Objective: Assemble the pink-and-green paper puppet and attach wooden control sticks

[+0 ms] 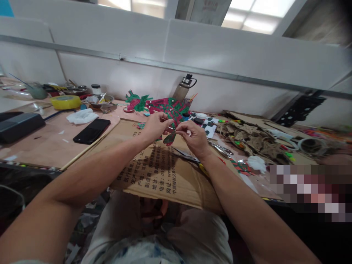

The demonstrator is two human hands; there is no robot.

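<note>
A jointed cut-out puppet [165,106], painted red and green and joined with small metal fasteners, is held up over a printed cardboard sheet [162,172]. My left hand [155,126] is closed, pinching the puppet near a lower joint. Just to its right, the fingertips of my right hand [194,135] pinch at the same joint, above a dangling green and red limb piece [169,138]. Whether a small fastener sits between the fingertips is too small to tell. Beneath my right hand lie scissors [187,155] on the cardboard, with pliers [221,149] to the right.
Brown cut-out pieces [253,137] are heaped at the right, beside a roll of tape [310,146]. A black phone [92,131], crumpled tissue [82,116] and yellow tape [65,102] lie left. A metal bottle [183,88] stands behind the puppet. A person is partly visible at far right.
</note>
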